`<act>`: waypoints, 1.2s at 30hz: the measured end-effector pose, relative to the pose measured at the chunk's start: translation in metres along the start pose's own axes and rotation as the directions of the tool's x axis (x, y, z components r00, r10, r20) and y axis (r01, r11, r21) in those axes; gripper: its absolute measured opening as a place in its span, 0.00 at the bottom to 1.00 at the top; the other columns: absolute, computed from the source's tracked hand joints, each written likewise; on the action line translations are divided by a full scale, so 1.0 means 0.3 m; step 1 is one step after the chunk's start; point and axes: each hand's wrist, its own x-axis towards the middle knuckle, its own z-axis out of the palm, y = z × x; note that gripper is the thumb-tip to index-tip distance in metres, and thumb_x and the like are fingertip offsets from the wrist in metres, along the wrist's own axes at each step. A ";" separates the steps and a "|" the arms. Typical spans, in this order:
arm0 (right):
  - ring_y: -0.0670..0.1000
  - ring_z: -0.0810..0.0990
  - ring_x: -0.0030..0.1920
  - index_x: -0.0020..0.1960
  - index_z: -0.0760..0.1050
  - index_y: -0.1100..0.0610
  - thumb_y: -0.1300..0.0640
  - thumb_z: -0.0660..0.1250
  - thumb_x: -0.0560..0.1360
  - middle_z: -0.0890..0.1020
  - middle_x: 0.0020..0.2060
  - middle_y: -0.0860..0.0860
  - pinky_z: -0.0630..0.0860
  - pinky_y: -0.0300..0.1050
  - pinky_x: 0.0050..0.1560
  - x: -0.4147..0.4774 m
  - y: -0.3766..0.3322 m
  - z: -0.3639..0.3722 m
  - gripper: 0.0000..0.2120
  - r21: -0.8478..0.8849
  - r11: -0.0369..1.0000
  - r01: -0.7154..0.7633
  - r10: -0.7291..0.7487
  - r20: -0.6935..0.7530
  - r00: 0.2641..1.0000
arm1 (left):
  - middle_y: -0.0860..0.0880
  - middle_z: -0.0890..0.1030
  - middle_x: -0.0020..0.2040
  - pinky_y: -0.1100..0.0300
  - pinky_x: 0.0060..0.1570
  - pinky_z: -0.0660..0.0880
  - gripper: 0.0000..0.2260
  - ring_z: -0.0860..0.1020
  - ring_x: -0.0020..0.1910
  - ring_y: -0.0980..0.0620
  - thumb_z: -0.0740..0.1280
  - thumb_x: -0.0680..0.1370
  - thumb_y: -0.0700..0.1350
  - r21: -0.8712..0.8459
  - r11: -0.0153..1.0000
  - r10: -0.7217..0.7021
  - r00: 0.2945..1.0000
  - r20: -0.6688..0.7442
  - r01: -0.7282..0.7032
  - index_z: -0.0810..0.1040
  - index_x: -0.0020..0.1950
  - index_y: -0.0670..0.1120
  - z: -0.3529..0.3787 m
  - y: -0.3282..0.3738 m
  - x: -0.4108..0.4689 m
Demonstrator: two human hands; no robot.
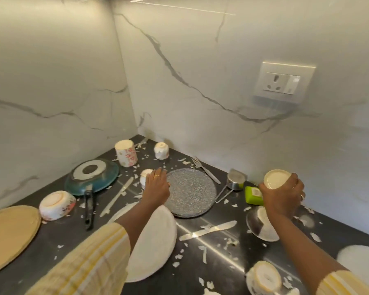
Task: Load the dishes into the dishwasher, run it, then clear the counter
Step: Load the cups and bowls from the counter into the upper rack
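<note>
Cream cup [277, 179] held base-up in right hand [283, 194]. Blue pan [92, 176], floral mug [126, 153], floral bowl [57, 205] laid inverted on dark surface [58, 237]. Grey textured plate [190, 192] laid flat; fork [205, 170] just beyond.

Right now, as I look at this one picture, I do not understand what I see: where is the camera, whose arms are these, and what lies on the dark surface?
There is no machine here. A person wears a wide-angle camera on the head, so you look forward and down at their own two arms. The left hand reaches to a small upside-down cup; whether it grips it, I cannot tell. The right hand holds a cream cup, base up, above the counter. On this dark counter lie a teal pan turned over, a grey plate, a fork, a knife, a white plate, a wooden board and many pale scraps.
</note>
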 end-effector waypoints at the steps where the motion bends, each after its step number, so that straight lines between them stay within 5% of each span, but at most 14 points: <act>1: 0.69 0.68 0.60 0.69 0.59 0.64 0.51 0.77 0.64 0.67 0.65 0.65 0.69 0.63 0.58 -0.019 -0.043 0.024 0.42 0.018 1.000 0.015 -0.015 0.021 1.000 | 0.42 0.54 0.76 0.48 0.73 0.49 0.25 0.52 0.75 0.44 0.56 0.81 0.47 0.021 1.000 -0.015 1.000 -0.009 0.015 0.53 0.75 0.41 -0.020 -0.061 0.041; 11: 0.68 0.72 0.55 0.66 0.64 0.66 0.52 0.80 0.60 0.71 0.58 0.66 0.72 0.60 0.53 -0.219 -0.286 0.253 0.42 0.018 0.985 0.172 -0.173 0.089 0.981 | 0.41 0.59 0.73 0.48 0.71 0.53 0.25 0.57 0.73 0.41 0.57 0.80 0.46 0.050 0.987 -0.146 0.984 -0.100 0.151 0.55 0.74 0.39 -0.135 -0.468 0.401; 20: 0.66 0.74 0.52 0.65 0.66 0.65 0.51 0.80 0.59 0.73 0.56 0.65 0.74 0.56 0.48 -0.293 -0.357 0.278 0.42 -0.081 0.967 0.243 -0.235 0.091 0.968 | 0.40 0.56 0.74 0.47 0.70 0.55 0.40 0.54 0.73 0.38 0.66 0.73 0.60 -0.085 0.954 -0.287 0.958 0.033 0.288 0.51 0.75 0.41 -0.118 -0.573 0.577; 24: 0.66 0.73 0.54 0.65 0.66 0.66 0.52 0.81 0.58 0.73 0.56 0.65 0.74 0.57 0.50 -0.300 -0.358 0.283 0.42 -0.117 0.953 0.279 -0.265 0.123 0.956 | 0.39 0.56 0.74 0.46 0.69 0.60 0.44 0.58 0.72 0.37 0.70 0.71 0.57 -0.218 0.900 -0.350 0.924 0.151 0.377 0.48 0.75 0.41 -0.122 -0.590 0.612; 31: 0.66 0.72 0.55 0.66 0.64 0.67 0.52 0.80 0.59 0.72 0.58 0.65 0.73 0.59 0.53 -0.335 -0.371 0.283 0.43 -0.145 0.949 0.278 -0.248 0.199 0.948 | 0.37 0.54 0.74 0.43 0.65 0.64 0.41 0.61 0.69 0.33 0.70 0.73 0.51 -0.269 0.905 -0.293 0.941 0.171 0.331 0.46 0.76 0.50 -0.116 -0.601 0.604; 36: 0.65 0.73 0.55 0.68 0.64 0.66 0.50 0.80 0.60 0.72 0.58 0.65 0.74 0.59 0.52 -0.355 -0.398 0.281 0.44 -0.108 0.955 0.277 -0.242 0.258 0.935 | 0.38 0.57 0.73 0.44 0.65 0.64 0.43 0.62 0.68 0.34 0.72 0.72 0.52 -0.226 0.954 -0.190 0.980 0.059 0.199 0.47 0.76 0.46 -0.151 -0.612 0.515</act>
